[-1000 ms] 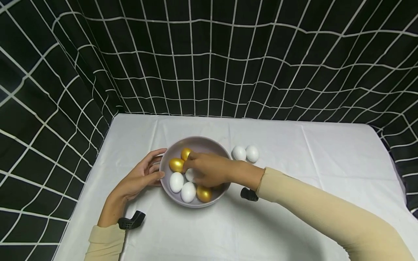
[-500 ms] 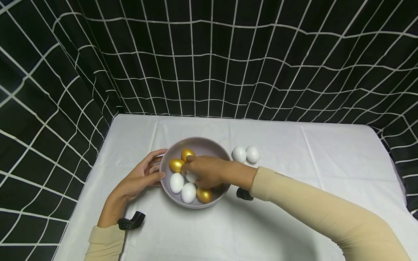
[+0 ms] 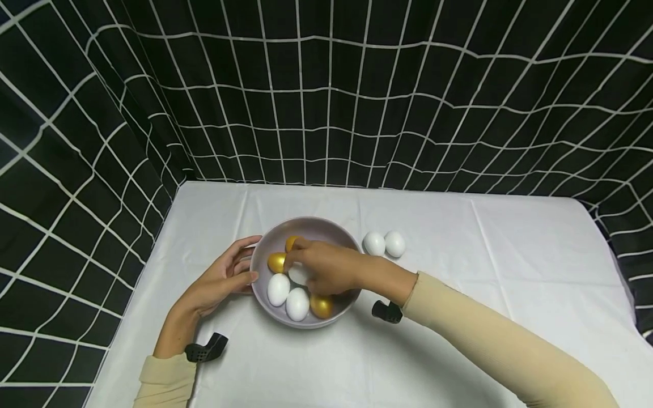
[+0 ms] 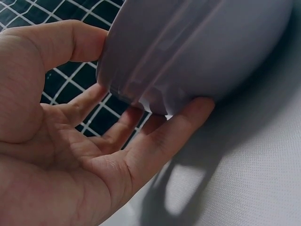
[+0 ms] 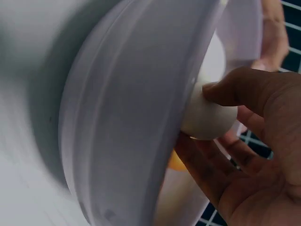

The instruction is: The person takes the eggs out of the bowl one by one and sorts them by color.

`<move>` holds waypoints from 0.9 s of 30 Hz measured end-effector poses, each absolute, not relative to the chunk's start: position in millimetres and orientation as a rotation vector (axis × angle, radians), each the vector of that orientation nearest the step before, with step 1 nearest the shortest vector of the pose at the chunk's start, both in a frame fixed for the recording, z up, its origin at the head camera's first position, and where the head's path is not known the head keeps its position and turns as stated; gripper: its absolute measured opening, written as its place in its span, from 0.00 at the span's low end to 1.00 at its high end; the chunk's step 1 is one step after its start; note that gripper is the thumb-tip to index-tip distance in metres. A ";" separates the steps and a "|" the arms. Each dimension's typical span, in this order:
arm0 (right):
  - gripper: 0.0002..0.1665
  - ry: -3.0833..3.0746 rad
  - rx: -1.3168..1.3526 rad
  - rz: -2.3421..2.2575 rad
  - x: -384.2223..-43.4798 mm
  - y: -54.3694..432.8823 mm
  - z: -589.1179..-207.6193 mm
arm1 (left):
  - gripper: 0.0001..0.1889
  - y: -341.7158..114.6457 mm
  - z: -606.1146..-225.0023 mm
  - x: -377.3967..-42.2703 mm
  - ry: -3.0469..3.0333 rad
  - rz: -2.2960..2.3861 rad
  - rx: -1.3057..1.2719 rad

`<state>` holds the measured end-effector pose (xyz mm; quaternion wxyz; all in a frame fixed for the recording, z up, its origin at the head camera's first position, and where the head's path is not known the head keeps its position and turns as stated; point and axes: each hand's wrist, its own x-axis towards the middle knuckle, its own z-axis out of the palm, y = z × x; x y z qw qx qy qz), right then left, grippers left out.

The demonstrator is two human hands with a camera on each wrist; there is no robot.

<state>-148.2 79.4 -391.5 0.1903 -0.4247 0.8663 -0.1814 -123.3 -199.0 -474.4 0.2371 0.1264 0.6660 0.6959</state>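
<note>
A mauve bowl (image 3: 326, 229) stands on the white cloth with white and golden eggs inside. My left hand (image 3: 219, 277) steadies it from the left, thumb at the rim and fingertips on the outer wall (image 4: 155, 52). Reaching in from the right, my right hand (image 3: 329, 266) pinches a white egg (image 5: 209, 115) between thumb and fingers. A golden egg (image 3: 277, 263) lies left of those fingers, another golden egg (image 3: 292, 242) behind them. At the front of the bowl are two white eggs (image 3: 297, 304) and a golden egg (image 3: 321, 306). The right hand covers part of the interior.
Two white eggs (image 3: 395, 243) lie side by side on the cloth (image 3: 469, 266), just right of the bowl. Black curtains (image 3: 316, 107) with a white grid hang behind and on both sides. Each wrist carries a small black camera (image 3: 206, 347).
My right hand stays in the bowl, its fingers shifting slightly around the white egg. The left hand keeps its place on the bowl's side. The head view has tilted a little.
</note>
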 end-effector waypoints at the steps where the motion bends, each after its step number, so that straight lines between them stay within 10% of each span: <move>1: 0.28 2.445 -1.199 -0.551 -147.1 81.9 -391.7 | 0.41 -199.2 -474.7 -123.1 1.824 1.909 0.346; 27: 0.30 2.554 -0.596 -1.732 -127.8 188.6 -398.7 | 0.41 -197.9 -474.8 -123.1 1.831 1.901 0.355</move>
